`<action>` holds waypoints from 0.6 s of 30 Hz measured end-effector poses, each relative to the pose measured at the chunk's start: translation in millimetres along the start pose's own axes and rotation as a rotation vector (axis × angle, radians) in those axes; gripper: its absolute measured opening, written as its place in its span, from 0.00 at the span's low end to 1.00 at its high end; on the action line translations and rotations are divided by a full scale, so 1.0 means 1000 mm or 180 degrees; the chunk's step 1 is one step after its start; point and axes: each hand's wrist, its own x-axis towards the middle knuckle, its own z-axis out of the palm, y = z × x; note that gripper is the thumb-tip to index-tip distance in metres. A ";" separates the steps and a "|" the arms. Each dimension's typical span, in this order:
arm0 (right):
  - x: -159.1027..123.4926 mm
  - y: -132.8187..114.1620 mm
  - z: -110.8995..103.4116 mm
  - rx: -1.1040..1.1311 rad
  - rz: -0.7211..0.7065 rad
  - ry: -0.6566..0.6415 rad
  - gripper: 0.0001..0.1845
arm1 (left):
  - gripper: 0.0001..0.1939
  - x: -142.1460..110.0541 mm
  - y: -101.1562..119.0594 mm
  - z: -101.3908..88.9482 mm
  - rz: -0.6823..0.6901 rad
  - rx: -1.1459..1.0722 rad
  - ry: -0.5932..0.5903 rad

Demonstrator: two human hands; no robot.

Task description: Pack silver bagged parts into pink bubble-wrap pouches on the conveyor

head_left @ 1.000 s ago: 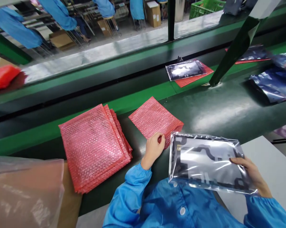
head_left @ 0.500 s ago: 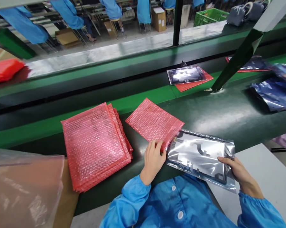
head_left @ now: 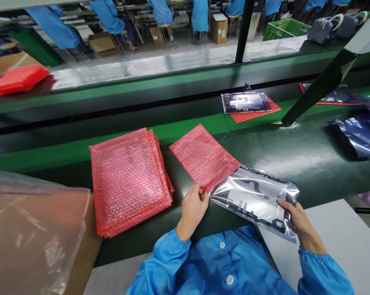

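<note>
My left hand pinches the near corner of a red bubble-wrap bag lying on the dark green bench. At the bag's near right edge is one end of a silvery antistatic bag, which has a flat panel-like part with dark markings inside. That end looks tucked into the bubble bag's mouth; how deep I cannot tell. My right hand grips the other end of the silvery bag, thumb on top and fingers underneath. To the left of my left hand lies a stack of red bubble-wrap bags.
A cardboard box with a clear plastic liner stands at the lower left. Behind the bench, a bagged part rests on a red bubble bag. A slanted post rises at the right, near a dark silvery bag. A white board is lower right.
The silvery bag has shifted left against the bubble bag's mouth, and the bubble bag's edge now overlaps its end. Both hands keep their grip. The view has swung slightly left.
</note>
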 end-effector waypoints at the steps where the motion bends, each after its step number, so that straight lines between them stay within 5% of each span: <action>1: -0.001 0.000 0.001 0.0049 0.0021 0.0079 0.23 | 0.08 0.002 -0.001 -0.002 -0.0201 -0.0179 0.0031; 7: 0.002 0.003 0.006 0.0245 0.0155 0.0455 0.19 | 0.08 0.011 0.007 -0.018 -0.0829 -0.1125 -0.0040; 18: 0.016 0.019 0.019 0.0141 -0.0123 0.0649 0.20 | 0.08 -0.007 0.043 0.000 -0.0137 -0.0991 0.0019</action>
